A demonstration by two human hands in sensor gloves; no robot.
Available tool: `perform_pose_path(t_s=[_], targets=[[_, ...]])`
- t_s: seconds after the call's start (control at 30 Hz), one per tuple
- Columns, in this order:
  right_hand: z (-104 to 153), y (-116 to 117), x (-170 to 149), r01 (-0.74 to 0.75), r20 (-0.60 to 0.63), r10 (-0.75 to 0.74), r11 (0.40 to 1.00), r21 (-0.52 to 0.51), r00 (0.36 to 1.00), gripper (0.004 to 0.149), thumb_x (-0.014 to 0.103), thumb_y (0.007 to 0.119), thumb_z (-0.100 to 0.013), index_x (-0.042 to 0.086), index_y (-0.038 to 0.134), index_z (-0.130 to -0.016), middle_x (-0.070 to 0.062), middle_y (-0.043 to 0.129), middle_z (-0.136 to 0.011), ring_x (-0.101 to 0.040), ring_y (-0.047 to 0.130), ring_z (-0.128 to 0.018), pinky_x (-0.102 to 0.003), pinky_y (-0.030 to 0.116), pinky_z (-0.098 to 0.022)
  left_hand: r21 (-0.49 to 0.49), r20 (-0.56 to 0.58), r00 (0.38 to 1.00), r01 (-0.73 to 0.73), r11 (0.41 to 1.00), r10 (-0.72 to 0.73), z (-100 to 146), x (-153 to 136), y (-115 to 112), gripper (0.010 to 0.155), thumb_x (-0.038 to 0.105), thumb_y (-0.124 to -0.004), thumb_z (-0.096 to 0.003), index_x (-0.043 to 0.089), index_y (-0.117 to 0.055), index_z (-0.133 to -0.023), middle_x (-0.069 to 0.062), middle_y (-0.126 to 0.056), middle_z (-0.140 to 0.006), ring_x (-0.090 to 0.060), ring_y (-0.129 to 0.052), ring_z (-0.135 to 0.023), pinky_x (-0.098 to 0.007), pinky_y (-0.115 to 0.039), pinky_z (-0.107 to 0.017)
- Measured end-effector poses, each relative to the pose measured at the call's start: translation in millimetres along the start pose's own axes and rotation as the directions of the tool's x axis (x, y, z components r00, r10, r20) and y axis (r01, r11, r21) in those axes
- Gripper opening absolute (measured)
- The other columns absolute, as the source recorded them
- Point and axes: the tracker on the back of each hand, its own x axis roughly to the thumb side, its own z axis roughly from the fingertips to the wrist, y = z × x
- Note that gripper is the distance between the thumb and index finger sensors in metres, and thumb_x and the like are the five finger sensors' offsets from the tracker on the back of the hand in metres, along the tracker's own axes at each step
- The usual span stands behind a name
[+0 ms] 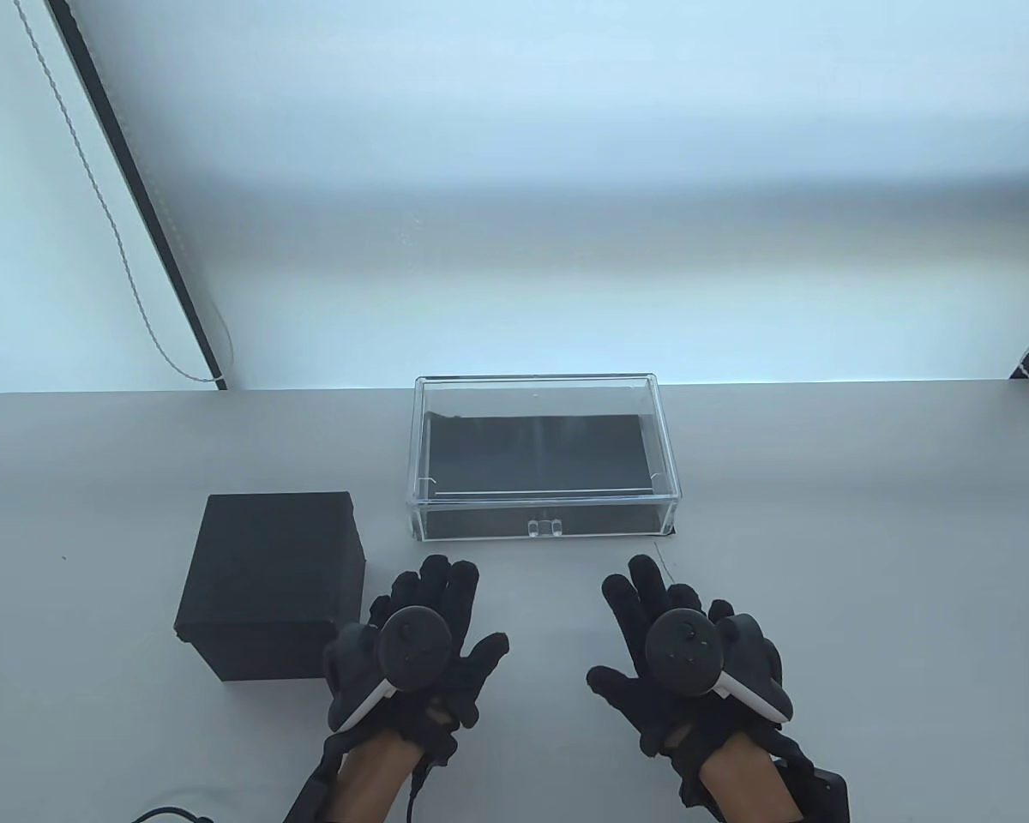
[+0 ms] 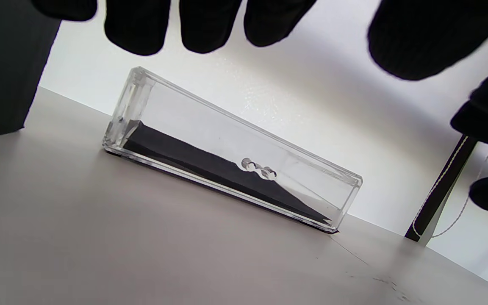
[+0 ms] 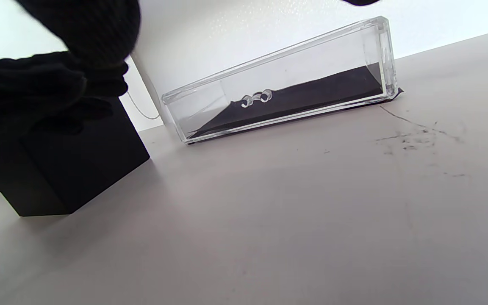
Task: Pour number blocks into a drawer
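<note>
A clear acrylic drawer case (image 1: 538,459) with a black liner and a small clear handle (image 1: 545,526) stands mid-table, its drawer pushed in. It also shows in the left wrist view (image 2: 231,148) and the right wrist view (image 3: 286,80). A black box (image 1: 270,579) stands left of it; no number blocks show. My left hand (image 1: 420,639) is spread flat over the table, empty, just right of the black box. My right hand (image 1: 677,647) is spread too, empty, in front of the case's right end.
The table's far edge (image 1: 737,386) runs just behind the case. A dark bar with a cord (image 1: 137,197) slants at the back left. Scuff marks (image 3: 413,135) lie on the table near the case's right corner.
</note>
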Motion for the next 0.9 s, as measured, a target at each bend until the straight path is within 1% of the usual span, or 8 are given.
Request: perform_pose_path(t_s=[0.13,0.17,0.2,0.23,0.43,0.6,0.73,0.9], targets=[[1,-1,-1,-0.011,-0.017,0.011,1.0,0.0,1.0,0.091,0.066,0.072,-0.042,0.037,0.009,-0.101,0.001,0.0,-0.114,-0.058,0.034,-0.102,-0.079,0.021,-0.064,-0.027,-0.092,0.992,-0.089,0.996,0.086,-15,-1,-7,0.086,0.075,-0.068,-0.0421,0.03,-0.037,-0.108,-0.011,-0.044,-0.119,-0.047,-0.056,-0.102,-0.07,-0.049,-0.07],[1,-2,-1,-0.013,-0.018,0.013,1.0,-0.001,1.0,0.091,0.066,0.073,-0.042,0.037,0.009,-0.101,0.001,0.0,-0.114,-0.058,0.034,-0.102,-0.079,0.021,-0.064,-0.036,-0.13,0.986,-0.113,0.993,0.107,-21,-1,-9,0.085,0.074,-0.068,-0.0424,0.027,-0.041,-0.107,-0.012,-0.046,-0.118,-0.046,-0.058,-0.102,-0.069,-0.05,-0.07],[1,-2,-1,-0.012,-0.019,0.012,1.0,-0.001,1.0,0.091,0.065,0.073,-0.042,0.037,0.009,-0.101,0.0,0.001,-0.114,-0.058,0.035,-0.102,-0.079,0.021,-0.064,-0.042,-0.152,0.981,-0.129,0.991,0.121,-24,-2,-10,0.085,0.074,-0.068,-0.0426,0.029,-0.037,-0.108,-0.012,-0.047,-0.118,-0.046,-0.059,-0.101,-0.069,-0.051,-0.069],[2,-3,-1,-0.008,-0.019,0.008,1.0,0.0,1.0,0.091,0.065,0.073,-0.042,0.037,0.009,-0.101,0.0,0.001,-0.114,-0.058,0.035,-0.102,-0.079,0.022,-0.064,-0.046,-0.193,0.971,-0.156,0.987,0.144,-30,-2,-12,0.084,0.073,-0.069,-0.0427,0.028,-0.039,-0.108,-0.013,-0.048,-0.117,-0.046,-0.059,-0.1,-0.069,-0.052,-0.069],[5,-7,-2,-0.01,-0.038,0.009,1.0,-0.003,0.999,0.091,0.065,0.072,-0.043,0.036,0.01,-0.102,0.0,0.002,-0.114,-0.058,0.037,-0.101,-0.079,0.023,-0.064,-0.088,-0.318,0.941,-0.152,0.984,0.117,-61,4,-23,0.084,0.073,-0.069,-0.0426,0.023,-0.045,-0.106,-0.014,-0.056,-0.113,-0.044,-0.066,-0.096,-0.067,-0.056,-0.068],[6,-10,-3,0.001,-0.043,-0.002,1.0,-0.01,0.999,0.091,0.065,0.072,-0.043,0.036,0.01,-0.102,-0.001,0.002,-0.114,-0.058,0.039,-0.101,-0.079,0.024,-0.064,-0.142,-0.467,0.875,-0.218,0.965,0.129,-87,8,-38,0.087,0.074,-0.068,-0.0418,0.019,-0.046,-0.105,-0.017,-0.06,-0.11,-0.044,-0.065,-0.095,-0.067,-0.055,-0.067],[7,-10,-3,-0.003,-0.054,0.002,1.0,-0.006,0.999,0.091,0.065,0.072,-0.043,0.035,0.01,-0.102,-0.002,0.003,-0.114,-0.058,0.04,-0.101,-0.079,0.025,-0.064,-0.125,-0.561,0.807,-0.302,0.945,0.183,-103,13,-46,0.087,0.074,-0.069,-0.0413,0.016,-0.049,-0.103,-0.02,-0.065,-0.105,-0.045,-0.068,-0.093,-0.066,-0.057,-0.066],[7,-11,-3,0.002,-0.056,-0.003,1.0,-0.006,0.998,0.09,0.064,0.073,-0.043,0.035,0.01,-0.102,-0.002,0.004,-0.114,-0.058,0.04,-0.1,-0.079,0.025,-0.064,-0.119,-0.616,0.768,-0.309,0.944,0.174,-119,20,-52,0.085,0.073,-0.069,-0.0417,0.014,-0.055,-0.101,-0.02,-0.072,-0.101,-0.044,-0.075,-0.088,-0.064,-0.062,-0.064]])
